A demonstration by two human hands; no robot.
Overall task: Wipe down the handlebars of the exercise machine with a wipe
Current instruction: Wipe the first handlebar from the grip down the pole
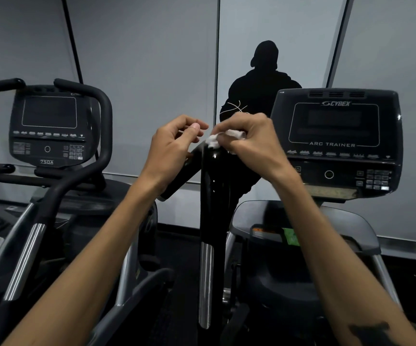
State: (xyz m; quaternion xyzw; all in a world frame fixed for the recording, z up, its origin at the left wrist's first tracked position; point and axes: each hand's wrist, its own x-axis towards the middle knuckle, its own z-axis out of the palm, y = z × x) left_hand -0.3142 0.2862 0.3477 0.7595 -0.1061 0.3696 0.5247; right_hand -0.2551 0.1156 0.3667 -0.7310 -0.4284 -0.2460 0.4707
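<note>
Both hands meet atop the black handlebar (208, 196): right hand (246, 138) pinches the white wipe (213, 141), left hand (174, 143) loosely curled, empty.

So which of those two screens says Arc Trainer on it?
The console on the right, just beyond the right hand holding the wipe. The left console reads 750A instead.

We see both forearms bare — no sleeves, watch or rings on the left hand (174, 146) or right hand (249, 138) — and a dark tattoo (369, 329) on the right forearm.
</note>
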